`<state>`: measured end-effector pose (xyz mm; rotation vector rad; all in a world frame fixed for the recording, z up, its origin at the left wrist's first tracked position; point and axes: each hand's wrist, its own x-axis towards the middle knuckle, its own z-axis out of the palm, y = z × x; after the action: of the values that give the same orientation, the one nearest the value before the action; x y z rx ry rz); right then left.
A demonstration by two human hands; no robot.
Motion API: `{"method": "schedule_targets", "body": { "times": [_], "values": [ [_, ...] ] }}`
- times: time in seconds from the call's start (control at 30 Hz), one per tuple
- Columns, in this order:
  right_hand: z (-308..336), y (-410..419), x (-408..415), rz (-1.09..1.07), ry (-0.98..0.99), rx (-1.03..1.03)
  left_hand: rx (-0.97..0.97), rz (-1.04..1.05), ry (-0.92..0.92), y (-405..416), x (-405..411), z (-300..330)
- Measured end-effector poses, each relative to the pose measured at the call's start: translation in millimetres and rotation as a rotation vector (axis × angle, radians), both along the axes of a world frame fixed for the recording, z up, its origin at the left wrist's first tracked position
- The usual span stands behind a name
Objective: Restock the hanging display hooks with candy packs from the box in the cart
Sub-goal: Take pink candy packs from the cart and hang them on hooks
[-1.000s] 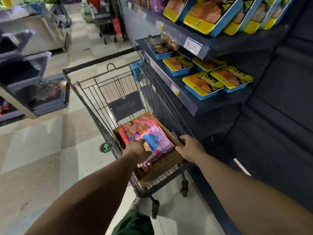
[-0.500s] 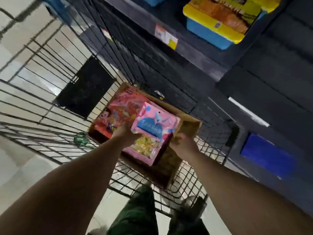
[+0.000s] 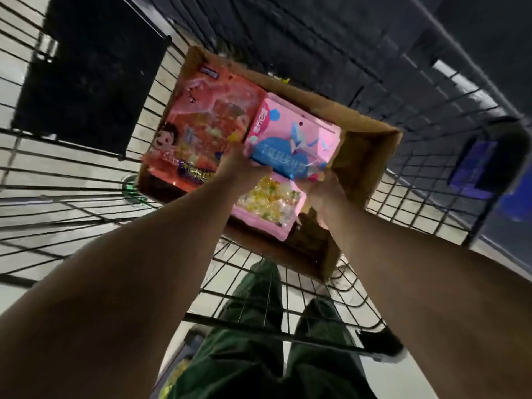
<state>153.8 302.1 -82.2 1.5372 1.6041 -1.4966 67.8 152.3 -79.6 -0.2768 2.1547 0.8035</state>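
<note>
In the head view, a cardboard box [image 3: 365, 156] is seen lying inside a wire cart [image 3: 72, 174], and both arms are reached down into it from above. A pink candy pack [image 3: 293, 139] with a blue panel is held at the top of a pile in the right half of the box; a second pink pack [image 3: 267, 205] with yellow sweets showing through its window lies just beneath it. A larger red candy pack [image 3: 201, 131] fills the left half of the box, touching the pink one along its edge.

The left hand [image 3: 241, 171] is curled onto the near left corner of the top pink pack, and the right hand [image 3: 325, 188] is placed at its near right corner, though whether those fingers are closed on the film or only pressed against it cannot be told (the frame is smeared by motion). The hands are set apart by the pack's width.

No display hooks are shown here, so the restocking proper is judged not yet begun. Slipping is the chief risk: glossy film held only at its corners may slide free on lifting. The pack beneath could also be dragged up and dropped through the wire, or the hang hole torn if the pack catches the box flap.
</note>
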Motion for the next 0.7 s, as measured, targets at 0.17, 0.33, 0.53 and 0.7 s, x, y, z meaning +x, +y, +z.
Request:
{"method": "schedule_targets", "body": {
  "times": [0.17, 0.33, 0.53, 0.7],
  "values": [
    [-29.9, 10.2, 14.7, -0.140, -0.031, 0.082, -0.084, -0.080, -0.059, 7.9, -3.9, -2.7],
    [-16.0, 18.9, 18.3, -0.153, -0.037, 0.036, -0.089, -0.152, -0.116, 18.0, -4.2, -12.3],
    [-16.5, 21.5, 18.2, -0.215, -0.069, -0.041, -0.082, -0.060, -0.065, 26.0, 0.5, -19.1],
    [-11.2, 16.7, 17.5, -0.243, -0.055, -0.142, -0.077, 0.000, -0.026, 19.9, 4.6, -22.3]
  ]
}}
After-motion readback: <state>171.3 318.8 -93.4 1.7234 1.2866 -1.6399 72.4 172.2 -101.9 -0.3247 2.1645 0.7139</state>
